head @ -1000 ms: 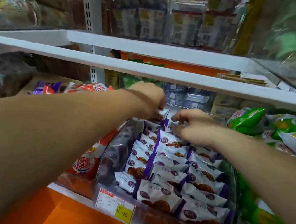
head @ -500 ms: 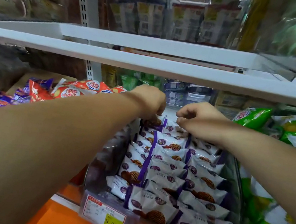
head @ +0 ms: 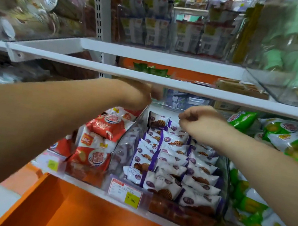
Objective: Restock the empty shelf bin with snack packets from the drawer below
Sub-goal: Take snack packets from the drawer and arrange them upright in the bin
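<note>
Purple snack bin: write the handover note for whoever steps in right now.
Left hand: at the back-left corner of the clear bin, blurred; grip unclear.
Right hand: fingers curled over the back row; grip unclear.
Purple-white packets fill the bin in rows, front to back, between red packets and green packets.
Done: bin looks nearly full.
Left: probably just tidying the back row.

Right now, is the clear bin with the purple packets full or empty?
Nearly full: overlapping rows of purple-and-white packets fill the clear bin from its front lip almost to the back, where a small bare patch shows.
</note>
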Available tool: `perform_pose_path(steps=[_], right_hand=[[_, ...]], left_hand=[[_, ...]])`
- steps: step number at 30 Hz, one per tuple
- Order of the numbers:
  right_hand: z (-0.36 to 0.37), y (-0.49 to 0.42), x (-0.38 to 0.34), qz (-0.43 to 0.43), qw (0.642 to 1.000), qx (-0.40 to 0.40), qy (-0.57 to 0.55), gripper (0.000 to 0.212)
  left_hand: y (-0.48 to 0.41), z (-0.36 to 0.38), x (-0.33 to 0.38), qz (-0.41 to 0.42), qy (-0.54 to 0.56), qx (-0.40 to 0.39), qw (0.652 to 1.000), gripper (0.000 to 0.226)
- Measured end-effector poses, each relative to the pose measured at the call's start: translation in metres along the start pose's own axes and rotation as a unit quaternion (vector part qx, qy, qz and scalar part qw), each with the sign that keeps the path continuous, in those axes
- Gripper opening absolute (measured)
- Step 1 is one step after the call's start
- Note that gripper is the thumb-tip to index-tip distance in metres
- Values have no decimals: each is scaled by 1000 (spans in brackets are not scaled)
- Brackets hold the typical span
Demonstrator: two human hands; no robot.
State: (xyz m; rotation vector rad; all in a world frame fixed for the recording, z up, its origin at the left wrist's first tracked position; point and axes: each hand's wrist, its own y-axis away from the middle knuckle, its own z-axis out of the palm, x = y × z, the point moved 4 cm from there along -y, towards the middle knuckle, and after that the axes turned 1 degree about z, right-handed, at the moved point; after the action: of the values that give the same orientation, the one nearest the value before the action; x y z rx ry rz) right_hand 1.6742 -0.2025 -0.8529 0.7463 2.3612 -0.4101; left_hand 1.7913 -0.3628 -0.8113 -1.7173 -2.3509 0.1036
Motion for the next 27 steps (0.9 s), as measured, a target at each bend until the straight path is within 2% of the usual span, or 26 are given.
perform_pose_path(steps=[3,6,9,13,18,20,22,25,27], right_hand=[[-2,42,-21,-29,999,16,-1,16],[11,99,-32,-45,999,-12,-23,16],[31,146,-35,-53,993,-79,68,16],[51,197,-17,21,967,-228,109,22],[94,239,43,124,898,-398,142,20],[121,248,83,167,872,-432,161,24],[151,256,128,198,856,-442,182,37],[184,273,200,242,863,-403,185,49],[191,293,247,309,858,-377,163,56]], left_hand=[[63,-6,14,40,-42,-3,998,29],[127,9,41,67,43,29,996,26],[165,32,80,94,84,7,992,16],[193,69,116,116,57,-23,991,11],[217,153,160,127,44,-183,974,17],[222,201,167,91,62,-260,959,20],[229,253,165,48,71,-340,937,35],[247,319,154,-20,96,-438,894,57],[266,355,144,-96,135,-491,855,74]])
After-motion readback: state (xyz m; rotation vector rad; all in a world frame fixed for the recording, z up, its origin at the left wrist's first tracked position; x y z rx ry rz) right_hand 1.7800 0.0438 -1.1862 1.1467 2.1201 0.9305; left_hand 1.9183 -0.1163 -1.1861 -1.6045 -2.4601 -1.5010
